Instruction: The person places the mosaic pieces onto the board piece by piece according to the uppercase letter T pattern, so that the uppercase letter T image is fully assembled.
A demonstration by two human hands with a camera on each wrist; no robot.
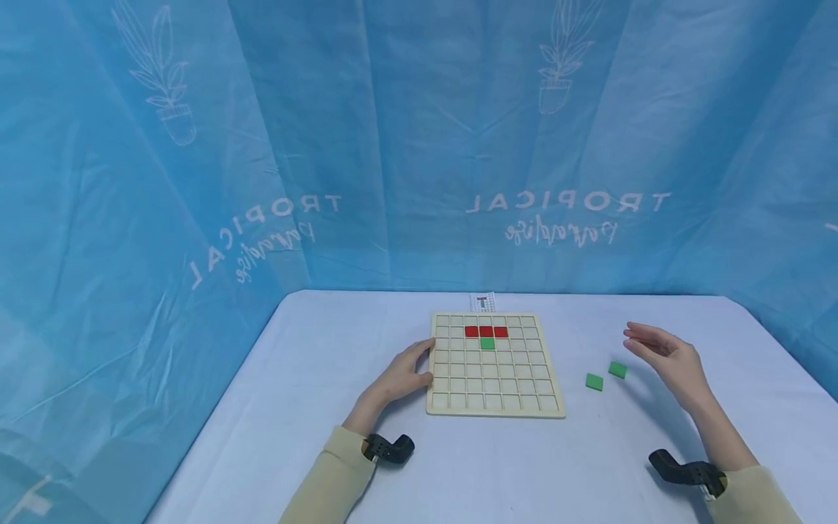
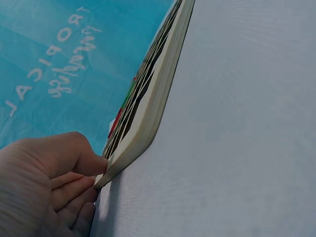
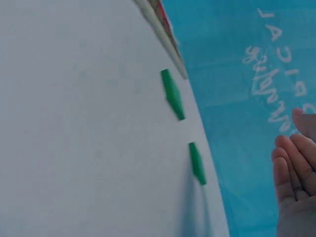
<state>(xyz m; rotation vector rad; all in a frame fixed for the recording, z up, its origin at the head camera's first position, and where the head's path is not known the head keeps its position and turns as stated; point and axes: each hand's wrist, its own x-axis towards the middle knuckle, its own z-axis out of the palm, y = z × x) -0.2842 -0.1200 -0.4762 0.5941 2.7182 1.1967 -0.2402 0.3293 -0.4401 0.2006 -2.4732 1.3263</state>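
A cream gridded board (image 1: 491,415) lies flat on the white table. Three red tiles (image 1: 486,332) form a row near its far side, and one green tile (image 1: 487,343) sits directly below the middle one. My left hand (image 1: 399,375) touches the board's left edge, thumb and fingers spread apart along the rim. To the right of the board, my right hand (image 1: 671,364) is raised over the table with loosely bent fingers and nothing in them. Close to it lie two loose tiles, a nearer green one (image 1: 594,382) and a farther green one (image 1: 617,370).
Behind the board's far edge is a small white card (image 1: 482,302) printed with a grid and a dark T-like pattern. Blue printed curtains (image 1: 419,145) hang behind and beside the white-covered table (image 1: 511,473). Each wrist wears a black camera mount (image 1: 393,449).
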